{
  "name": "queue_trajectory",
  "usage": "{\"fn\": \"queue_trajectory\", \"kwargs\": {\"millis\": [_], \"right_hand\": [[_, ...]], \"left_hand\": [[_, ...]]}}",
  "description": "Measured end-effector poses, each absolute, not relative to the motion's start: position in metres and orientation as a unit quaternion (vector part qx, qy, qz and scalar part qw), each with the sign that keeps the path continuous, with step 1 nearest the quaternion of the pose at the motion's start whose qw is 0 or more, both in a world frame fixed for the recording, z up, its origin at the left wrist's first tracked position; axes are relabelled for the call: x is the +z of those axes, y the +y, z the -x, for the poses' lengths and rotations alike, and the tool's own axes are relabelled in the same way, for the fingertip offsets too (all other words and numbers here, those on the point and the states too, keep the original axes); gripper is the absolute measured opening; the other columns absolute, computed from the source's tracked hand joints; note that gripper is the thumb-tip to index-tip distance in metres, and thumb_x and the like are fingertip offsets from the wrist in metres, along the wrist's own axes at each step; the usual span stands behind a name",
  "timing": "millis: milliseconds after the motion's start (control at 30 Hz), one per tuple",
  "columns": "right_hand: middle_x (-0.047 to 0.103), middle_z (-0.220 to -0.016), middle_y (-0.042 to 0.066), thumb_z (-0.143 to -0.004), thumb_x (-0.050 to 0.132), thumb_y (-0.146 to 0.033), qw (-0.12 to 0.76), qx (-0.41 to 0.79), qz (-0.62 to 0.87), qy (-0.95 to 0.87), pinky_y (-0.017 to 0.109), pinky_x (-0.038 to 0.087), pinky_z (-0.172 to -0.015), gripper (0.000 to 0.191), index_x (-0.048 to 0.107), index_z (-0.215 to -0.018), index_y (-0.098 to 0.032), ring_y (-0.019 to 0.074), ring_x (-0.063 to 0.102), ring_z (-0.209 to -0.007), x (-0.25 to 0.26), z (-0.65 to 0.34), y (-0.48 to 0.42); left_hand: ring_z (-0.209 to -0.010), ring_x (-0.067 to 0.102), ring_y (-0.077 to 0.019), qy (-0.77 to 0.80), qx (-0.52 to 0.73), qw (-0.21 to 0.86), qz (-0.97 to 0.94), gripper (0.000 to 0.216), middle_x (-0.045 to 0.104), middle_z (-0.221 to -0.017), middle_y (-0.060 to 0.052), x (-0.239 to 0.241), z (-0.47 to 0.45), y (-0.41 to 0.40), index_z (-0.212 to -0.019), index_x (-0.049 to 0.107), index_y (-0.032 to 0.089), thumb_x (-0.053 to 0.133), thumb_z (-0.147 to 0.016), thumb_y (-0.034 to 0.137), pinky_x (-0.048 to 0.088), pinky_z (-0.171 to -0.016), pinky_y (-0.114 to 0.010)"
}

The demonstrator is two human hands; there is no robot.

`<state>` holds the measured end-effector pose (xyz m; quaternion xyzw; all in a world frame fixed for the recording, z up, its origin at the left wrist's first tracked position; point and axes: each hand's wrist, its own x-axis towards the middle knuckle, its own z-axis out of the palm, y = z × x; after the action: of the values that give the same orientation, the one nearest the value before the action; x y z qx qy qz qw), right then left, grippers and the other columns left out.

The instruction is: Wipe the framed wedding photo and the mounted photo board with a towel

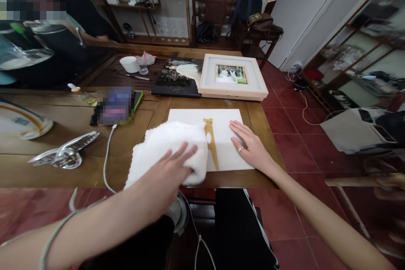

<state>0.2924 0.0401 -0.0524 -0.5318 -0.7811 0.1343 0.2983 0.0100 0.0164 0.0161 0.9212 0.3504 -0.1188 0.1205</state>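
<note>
A folded white towel [171, 141] covers the left part of a white board or sheet [226, 152] on the wooden table. My left hand [172, 168] lies on top of the towel with its fingers spread, slightly blurred. To the right of the towel lies a flat, yellowish tapered piece [212, 145] with a notched top end, an oval opening and a narrow point toward me. My right hand [248, 143], wearing a ring, rests flat on the sheet's right edge, fingers stretched out and apart from the yellowish piece.
Behind the sheet lie a framed photo [232, 76] and a dark photo album [180, 76]. A phone [115, 105] with a white cable, a clear plastic-looking item [65, 152], a dropper bottle [82, 95] and a white cup [129, 64] are left. Another person stands at the far left.
</note>
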Motion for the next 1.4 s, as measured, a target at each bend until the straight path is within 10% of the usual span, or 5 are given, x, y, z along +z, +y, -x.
{"fn": "queue_trajectory", "kwargs": {"millis": [367, 733, 1133, 1400], "right_hand": [[0.052, -0.143, 0.009, -0.094, 0.047, -0.028, 0.307, 0.142, 0.54, -0.771, 0.047, 0.036, -0.115, 0.042, 0.053, -0.135, -0.019, 0.0226, 0.041, -0.138, -0.054, -0.291, 0.039], [0.046, -0.148, 0.01, -0.096, 0.043, -0.026, 0.282, 0.141, 0.549, -0.774, 0.048, 0.032, -0.117, 0.046, 0.045, -0.141, -0.018, 0.0212, 0.034, -0.142, -0.055, -0.291, 0.038], [0.049, -0.146, 0.008, -0.095, 0.045, -0.028, 0.292, 0.138, 0.555, -0.766, 0.049, 0.035, -0.116, 0.045, 0.049, -0.139, -0.02, 0.0223, 0.038, -0.14, -0.053, -0.289, 0.036], [0.049, -0.145, 0.008, -0.095, 0.046, -0.029, 0.296, 0.138, 0.549, -0.769, 0.05, 0.036, -0.115, 0.045, 0.048, -0.14, -0.022, 0.0239, 0.039, -0.139, -0.054, -0.288, 0.034]], "left_hand": [[-0.144, 0.012, -0.0399, 0.419, -0.066, 0.021, -0.905, 0.047, 0.021, -0.157, -0.017, -0.002, -0.016, 0.125, -0.11, 0.064, 0.008, 0.04, -0.072, -0.006, 0.027, -0.111, -0.062], [-0.135, 0.039, -0.0396, 0.338, -0.039, 0.045, -0.939, 0.027, 0.042, -0.148, -0.013, 0.009, -0.011, -0.024, -0.086, 0.075, 0.02, 0.059, -0.066, 0.012, 0.047, -0.1, -0.054], [-0.144, 0.017, -0.0396, 0.443, 0.01, 0.005, -0.897, 0.044, 0.027, -0.155, -0.019, -0.005, -0.028, 0.1, -0.109, 0.067, 0.007, 0.042, -0.074, -0.001, 0.024, -0.113, -0.062], [-0.135, 0.039, -0.04, 0.354, -0.063, 0.036, -0.933, 0.023, 0.04, -0.15, -0.011, 0.013, -0.016, -0.002, -0.09, 0.076, 0.021, 0.06, -0.076, 0.013, 0.046, -0.1, -0.055]]}}
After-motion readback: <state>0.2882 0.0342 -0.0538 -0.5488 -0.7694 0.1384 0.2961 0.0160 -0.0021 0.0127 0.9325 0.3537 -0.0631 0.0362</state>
